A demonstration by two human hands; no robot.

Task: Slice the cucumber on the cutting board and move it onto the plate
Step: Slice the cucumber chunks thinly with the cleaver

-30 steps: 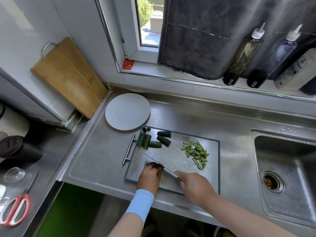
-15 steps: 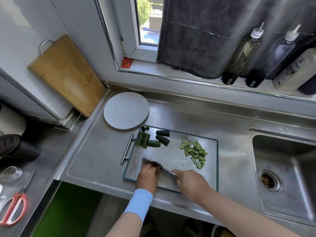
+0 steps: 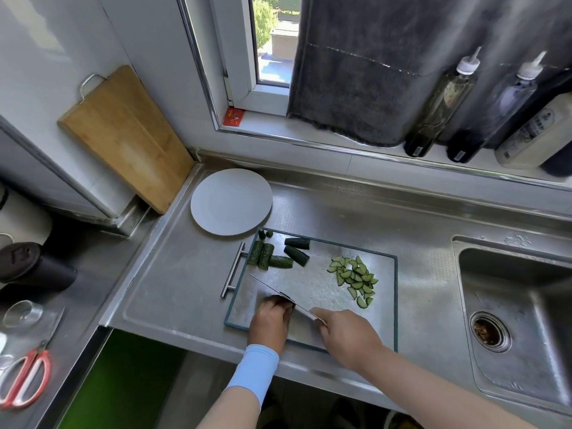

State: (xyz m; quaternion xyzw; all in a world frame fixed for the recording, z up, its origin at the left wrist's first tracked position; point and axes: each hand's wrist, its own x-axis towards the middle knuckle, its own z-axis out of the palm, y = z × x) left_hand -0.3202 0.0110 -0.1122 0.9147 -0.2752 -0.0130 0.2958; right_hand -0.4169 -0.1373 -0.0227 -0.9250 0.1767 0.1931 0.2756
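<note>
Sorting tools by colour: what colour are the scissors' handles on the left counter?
The scissors have red handles with pale inner rims, seen in the head view.

steel counter (image 3: 356,212); sink (image 3: 520,320); sunlit window (image 3: 272,41); grey curtain (image 3: 371,72)

Cucumber chunks (image 3: 296,255) and seemingly halved slices (image 3: 356,280) dot board (image 3: 303,286).

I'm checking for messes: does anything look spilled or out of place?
Nothing stands out. The slices and uncut chunks all lie on the cutting board, and the plate holds nothing yet.
</note>
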